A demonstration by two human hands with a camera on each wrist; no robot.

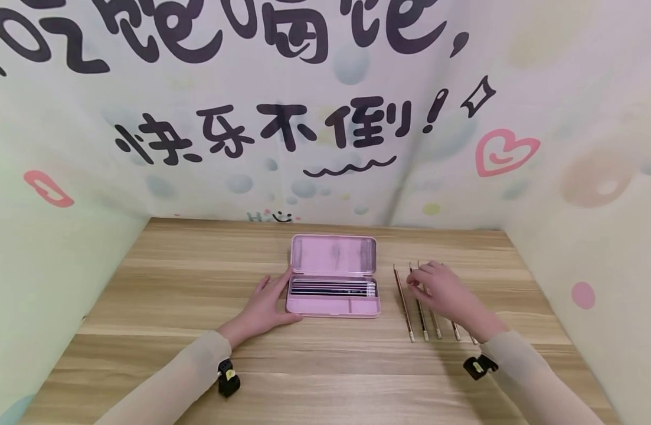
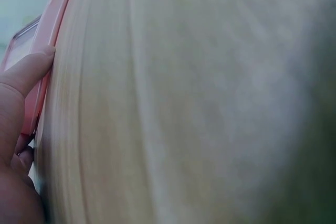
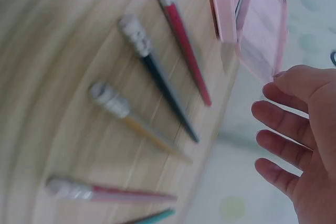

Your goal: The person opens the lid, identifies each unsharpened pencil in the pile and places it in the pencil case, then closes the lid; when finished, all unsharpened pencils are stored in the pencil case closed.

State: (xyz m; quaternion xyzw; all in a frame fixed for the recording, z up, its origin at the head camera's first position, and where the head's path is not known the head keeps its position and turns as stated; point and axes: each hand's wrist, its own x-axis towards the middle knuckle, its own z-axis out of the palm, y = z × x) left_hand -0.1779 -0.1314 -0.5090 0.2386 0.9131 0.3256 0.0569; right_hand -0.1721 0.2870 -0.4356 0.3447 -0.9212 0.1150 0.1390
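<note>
An open pink pencil case [image 1: 333,306] lies on the table, its lid tipped back. Several dark pencils [image 1: 325,289] lie side by side in its upper compartment, silvery ends to the right. My left hand [image 1: 264,307] holds the case at its left side, the thumb against the front edge [image 2: 39,64] and the other fingers toward the back. To the right, a loose row of pencils with silver ends lies on the table, among them a red pencil [image 3: 186,51], a dark pencil [image 3: 163,90] and a yellow one [image 3: 152,132]. Above their far ends hovers my right hand [image 1: 442,292], fingers loosely bent, nothing visible in them.
The wood-grain table [image 1: 325,366] meets a white printed curtain [image 1: 325,195] at the back, with similar walls left and right. Black devices sit on both wrists, such as the left wrist camera [image 1: 229,378]. A smaller front compartment of the case has a divider [image 1: 350,306].
</note>
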